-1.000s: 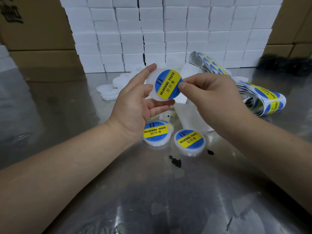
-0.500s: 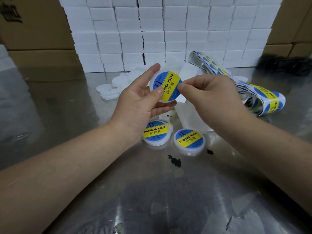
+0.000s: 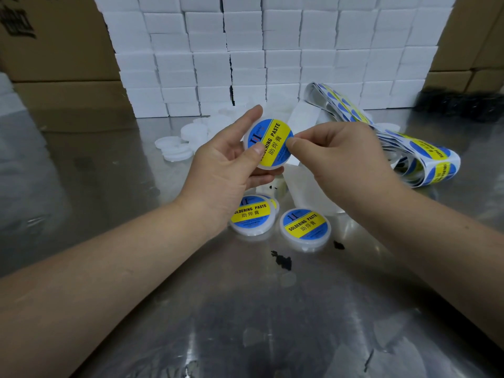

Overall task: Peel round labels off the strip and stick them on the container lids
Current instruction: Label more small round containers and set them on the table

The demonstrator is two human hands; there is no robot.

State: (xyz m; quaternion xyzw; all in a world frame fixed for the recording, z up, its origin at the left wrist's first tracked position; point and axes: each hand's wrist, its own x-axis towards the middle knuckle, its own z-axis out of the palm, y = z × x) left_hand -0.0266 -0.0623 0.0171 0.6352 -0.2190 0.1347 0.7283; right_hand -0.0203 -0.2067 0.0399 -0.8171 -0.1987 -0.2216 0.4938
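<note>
Grips a white container lid [image 3: 270,167] in the left hand [image 3: 226,165], raised clear of the bench [image 3: 245,309] and tilted toward the face, probably for centring the round by eye. Curls the left fingers [image 3: 252,114] round the far rim and underneath, thumb flat on the near part of the label [image 3: 268,141], seemingly to pin that side down. Pinches the label's right edge between thumb and forefinger of the right hand [image 3: 341,162], other fingers loosely folded; looks like laying or straightening the last edge, so judged close to done with this lid. Cannot call that edge stuck or loose from here.

Leaves two labelled lids [image 3: 252,214] side by side on the bench just below the hands, perhaps with a third tucked under the left one. Keeps the label strip [image 3: 425,156] heaped in loops to the right, near the right wrist, handy for the next peel. Shows bare lids [image 3: 177,148] piled beyond the left hand, before a wall of white boxes [image 3: 272,50] flanked by cardboard cartons [image 3: 54,36]. Notes dark flecks [image 3: 282,260] on the bench beside the finished pair. Finds little in the way: only the right forearm crossing between strip and finished lids, over a pale sheet [image 3: 308,192] too blurred to name
</note>
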